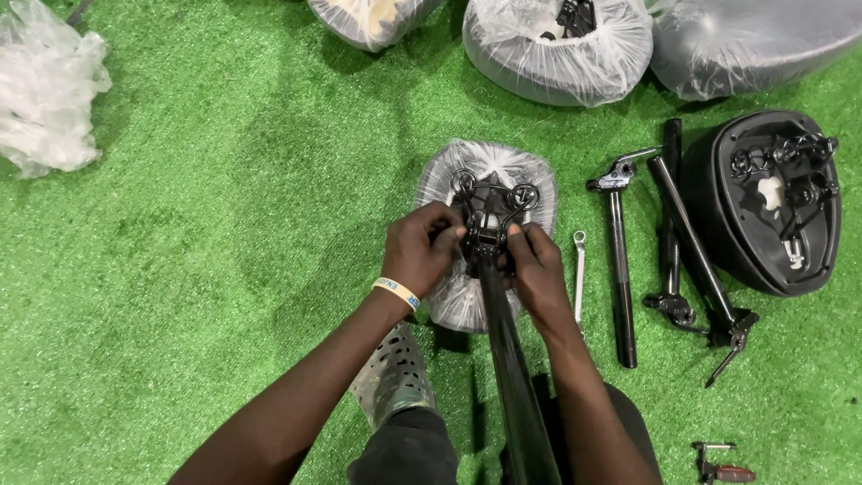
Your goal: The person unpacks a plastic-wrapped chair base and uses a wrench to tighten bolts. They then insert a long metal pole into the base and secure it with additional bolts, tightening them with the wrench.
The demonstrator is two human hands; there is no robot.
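While both hands press in on the same spot, I see my left hand [420,247] with its fingers curled tight on the left side of the black clamp [486,241] under a plastic-wrapped bicycle saddle [449,301], and my right hand [537,268] closed on the clamp's right side. The saddle lies upside down on the green artificial turf [224,224], its black rails and coil springs [492,193] showing just beyond my fingertips. A black seat post [514,377] runs from the clamp back toward me, passing between my two wrists. A yellow wristband [396,291] sits on my left wrist.

Just to the right of my right hand lies a slim silver wrench [579,274], close to but not touching it. Farther right lie more black seat posts [620,269], with their clamps on, and beyond those an unwrapped black saddle [763,202], also upside down. Ahead of both hands, at the far edge, sit more wrapped saddles [557,49]. Well off to the left of my left hand lies a heap of crumpled clear plastic [49,90]. Near my right elbow, low on the turf, lies a small red-handled tool [725,469].
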